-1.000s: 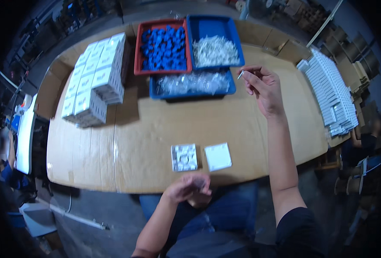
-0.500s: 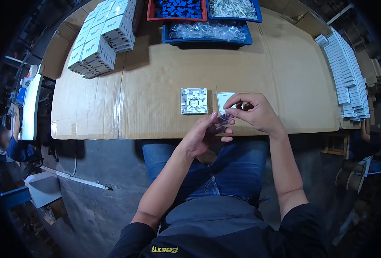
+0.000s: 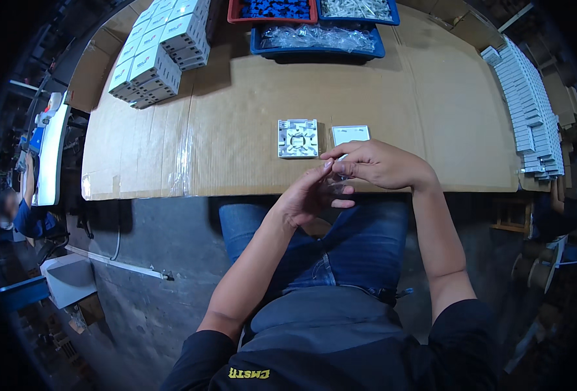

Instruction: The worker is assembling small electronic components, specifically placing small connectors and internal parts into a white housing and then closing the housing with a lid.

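Where the hands meet: just over the near edge of the worktop [image 3: 236, 150], above the lap in blue jeans.
Left hand [image 3: 305, 199]: fingers half curled, fingertips up against those of the right; own hold on anything not to be told.
Right hand [image 3: 383, 166]: grip closed to a narrow pinch of thumb and forefingers on a small clear piece [image 3: 339, 177], too small to name for sure.
Step in hand, as judged: fine two-handed fiddling with the small clear piece, close to the body, before any work at the plates.
Next move, as judged: calls for a steady pinch and a short, careful reach forward, with nothing dropped into the lap.
Just beyond the fingers: white square base plate [image 3: 297, 138], inner side up, and a plain white cover [image 3: 350, 134] beside it, apart from each other, both flat on the cardboard.
Far middle: blue tray [image 3: 318, 49] of clear bags; behind it a red bin [image 3: 236, 16] of blue parts and a blue bin [image 3: 393, 18] of pale parts.
Far left: stacked white boxes [image 3: 158, 55].
Far right: long row of white boxes [image 3: 529, 111] along the edge.
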The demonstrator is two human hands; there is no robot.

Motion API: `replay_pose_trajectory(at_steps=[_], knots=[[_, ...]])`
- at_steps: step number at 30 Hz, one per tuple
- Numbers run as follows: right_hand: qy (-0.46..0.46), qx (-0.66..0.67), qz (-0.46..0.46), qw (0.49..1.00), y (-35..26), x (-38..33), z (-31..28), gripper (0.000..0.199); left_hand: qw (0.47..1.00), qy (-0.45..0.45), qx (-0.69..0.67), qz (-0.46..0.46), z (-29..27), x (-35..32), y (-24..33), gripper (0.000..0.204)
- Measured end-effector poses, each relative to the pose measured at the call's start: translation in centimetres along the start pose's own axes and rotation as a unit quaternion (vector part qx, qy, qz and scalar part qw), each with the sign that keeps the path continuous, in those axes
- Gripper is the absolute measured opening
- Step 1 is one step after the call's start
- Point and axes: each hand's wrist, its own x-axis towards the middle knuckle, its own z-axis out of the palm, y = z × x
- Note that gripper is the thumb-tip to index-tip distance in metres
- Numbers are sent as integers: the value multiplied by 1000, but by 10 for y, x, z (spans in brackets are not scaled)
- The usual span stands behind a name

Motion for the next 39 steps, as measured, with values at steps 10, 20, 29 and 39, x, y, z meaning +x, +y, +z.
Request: replay_pose_trajectory(at_steps=[10,20,29,39], knots=[[-27,17,33,999,7,5,-3,62,999,-19,-25,-9,-3,11,-1,28],[-36,23,56,998,7,8,-19,45,999,32,10,-39,-9,19,4,47],[247,-107,115,956,32,41,-122,30,983,-136,-105,-62,-49,25,3,62],[479,-358,80,797,70,139,-291,20,981,-187,-9,-56,-55,27,2,66]])
